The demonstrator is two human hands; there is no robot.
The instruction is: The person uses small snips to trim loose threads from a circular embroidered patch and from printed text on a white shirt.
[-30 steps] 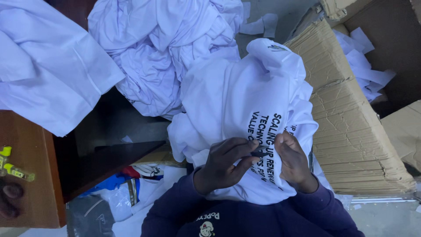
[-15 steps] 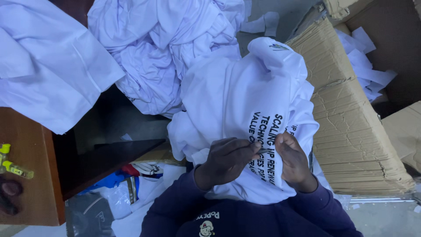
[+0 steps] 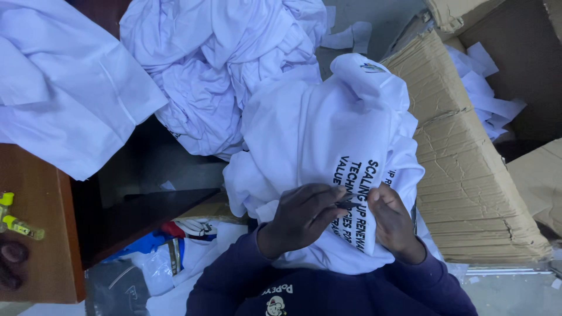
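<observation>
Little has shifted since the earlier frames: both hands stay at the same spot on the garment, the left fingers only curling a touch tighter over the print.

Draped over the person's lap is a white cotton shirt with black printed lettering (image 3: 328, 146), bunched into a mound with its collar end at twelve o'clock. The left hand (image 3: 301, 216) sits at seven o'clock of that mound, fingers bent and pinching a small dark slender tool (image 3: 345, 205), perhaps a snipper or pick; its exact kind is too small to tell. The right hand (image 3: 393, 219) lies just beside it at five o'clock, thumb and fingers clenched on a fold of the printed cloth, holding it taut against the tool's tip.

By my judgement the step in hand is close work on the fabric at the lettering, trimming or picking at something on the surface. The next move calls for keeping the cloth stretched between the two hands and working the tip only at the surface, so the weave is not nicked.

From the grip, a heap of crumpled white garments (image 3: 216, 70) lies at eleven o'clock, a flattened stack of brown corrugated cardboard (image 3: 468, 169) at three o'clock, and a brown wooden table (image 3: 41, 234) with a yellow marker (image 3: 20, 227) at nine o'clock.
</observation>
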